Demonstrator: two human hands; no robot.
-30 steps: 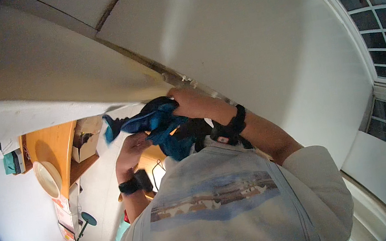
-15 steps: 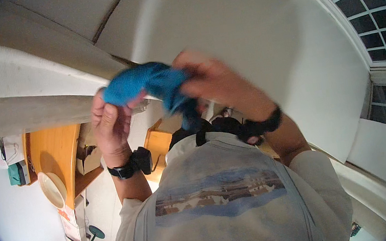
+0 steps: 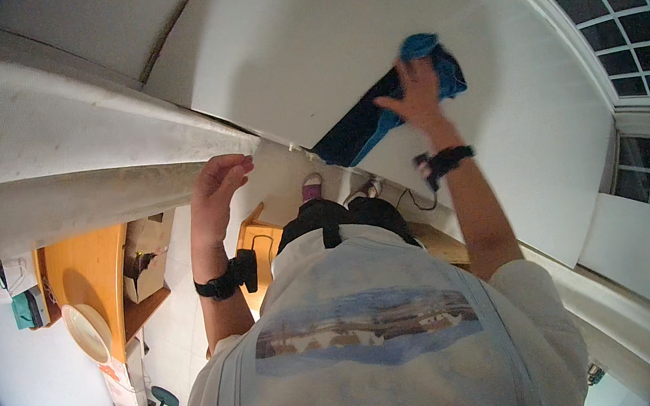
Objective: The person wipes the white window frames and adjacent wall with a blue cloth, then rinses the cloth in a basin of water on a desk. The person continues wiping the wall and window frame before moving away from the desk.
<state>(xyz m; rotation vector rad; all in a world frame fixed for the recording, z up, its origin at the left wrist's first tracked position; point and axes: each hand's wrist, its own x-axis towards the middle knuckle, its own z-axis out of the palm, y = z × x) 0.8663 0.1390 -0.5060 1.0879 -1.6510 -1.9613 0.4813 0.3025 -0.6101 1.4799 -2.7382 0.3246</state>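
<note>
A long dark-blue knitted cloth with lighter blue parts (image 3: 356, 126), sock-like in shape, lies slantwise on the white surface (image 3: 281, 53). Its lower left end reaches the near edge of that surface. Over its upper right end, which is bunched or folded, my right hand (image 3: 419, 96) is spread with fingers apart. Whether the palm presses on the cloth cannot be made out. My left hand (image 3: 217, 192) is in the air short of the surface, away from the cloth. Its fingers are bent together near the thumb, and nothing shows in them.
Pale draped fabric (image 3: 78, 137) runs along the left. Below it stand a wooden desk (image 3: 81, 272), an open cardboard box (image 3: 146, 267) and a cream basin (image 3: 88, 331). A wooden stool (image 3: 258, 240) is near my legs. A paned window (image 3: 607, 10) is at the right.
The blue cloth was held up between both hands and now lies stretched on the white surface, farther right. My left hand has let go; my right hand has moved right and opened.
</note>
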